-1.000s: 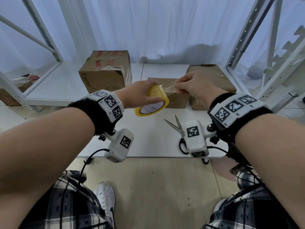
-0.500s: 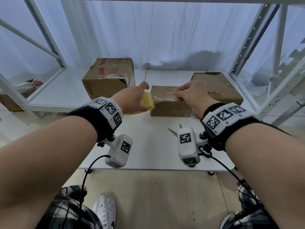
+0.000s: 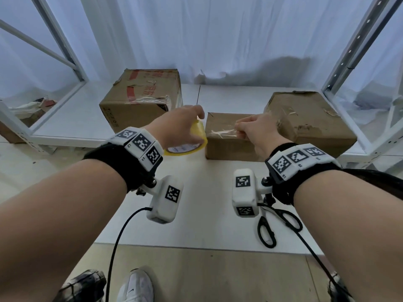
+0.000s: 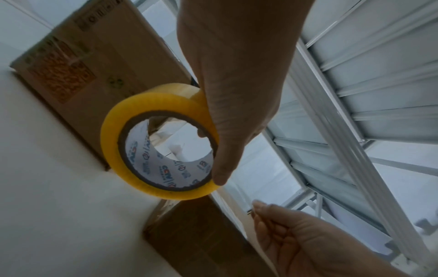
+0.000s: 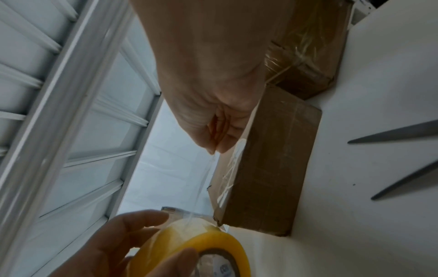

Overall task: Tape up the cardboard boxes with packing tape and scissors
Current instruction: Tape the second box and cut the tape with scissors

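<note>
at the worktop's near edge, black-handled scissors lying flat, blades apart in the right wrist view, bare surface between them and the boxes. further in, left hand holding the yellow packing tape roll above the worktop just left of the small middle box, fingers curled over the rim, thumb across the core's edge. right hand above that box's top, fingers pinched together on the free end of the clear tape strip, stretched taut from the roll. beyond, tall box back left and flat wide box back right, touching or almost touching the middle box, metal shelf frames hemming both sides, white curtain behind. against a second ago, both hands lower and farther forward, roll dropped beside the box, strip pulled longer.
</note>
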The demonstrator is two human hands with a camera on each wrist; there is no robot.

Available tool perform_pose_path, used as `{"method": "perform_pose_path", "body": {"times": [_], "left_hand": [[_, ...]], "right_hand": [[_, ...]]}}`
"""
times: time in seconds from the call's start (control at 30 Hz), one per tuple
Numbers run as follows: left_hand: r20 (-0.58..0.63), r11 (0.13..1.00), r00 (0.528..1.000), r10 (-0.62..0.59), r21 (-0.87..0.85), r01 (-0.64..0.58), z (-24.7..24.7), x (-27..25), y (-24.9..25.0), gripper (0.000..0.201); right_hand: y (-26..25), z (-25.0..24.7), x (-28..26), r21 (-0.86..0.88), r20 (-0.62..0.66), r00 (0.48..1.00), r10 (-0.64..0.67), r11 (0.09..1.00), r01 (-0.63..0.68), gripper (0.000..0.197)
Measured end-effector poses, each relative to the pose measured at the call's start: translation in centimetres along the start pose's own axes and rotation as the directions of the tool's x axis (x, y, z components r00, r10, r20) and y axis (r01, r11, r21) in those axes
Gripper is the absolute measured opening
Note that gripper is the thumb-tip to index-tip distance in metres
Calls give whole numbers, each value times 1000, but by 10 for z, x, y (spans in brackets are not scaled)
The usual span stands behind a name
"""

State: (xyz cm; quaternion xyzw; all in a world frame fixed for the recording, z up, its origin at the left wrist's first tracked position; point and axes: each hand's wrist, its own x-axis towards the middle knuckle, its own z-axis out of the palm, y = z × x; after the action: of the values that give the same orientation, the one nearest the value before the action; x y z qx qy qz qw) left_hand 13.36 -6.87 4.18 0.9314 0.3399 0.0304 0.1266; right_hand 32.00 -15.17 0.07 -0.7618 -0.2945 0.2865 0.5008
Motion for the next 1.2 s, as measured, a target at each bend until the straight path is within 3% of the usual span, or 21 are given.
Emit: {"method": "perform_pose_path", "body": {"times": [0.3,0.57,0.73,1.07,1.2], "left_hand": [[96,966,992,82,238,-103,2,22,10,42],[124,914,986,115,375,-154,7,32,21,41],[153,922,984,94,360,-144,12,35,22,41],[166,955,983,81,268,-124,21,35,17,45],[161,963,984,78,244,-116,24,34,16,46]], "right_hand": [[10,1,7,-5,-21,998,61,998,-61,11],[15,-1,15,-337,-75,993,-87,940,57,28],[13,0,17,-524,-78,984,-160,846,96,23],[13,0,24,-648,-12,976,-218,745,159,10],[19,-7,28,-555,-40,982,-182,822,130,21]]}}
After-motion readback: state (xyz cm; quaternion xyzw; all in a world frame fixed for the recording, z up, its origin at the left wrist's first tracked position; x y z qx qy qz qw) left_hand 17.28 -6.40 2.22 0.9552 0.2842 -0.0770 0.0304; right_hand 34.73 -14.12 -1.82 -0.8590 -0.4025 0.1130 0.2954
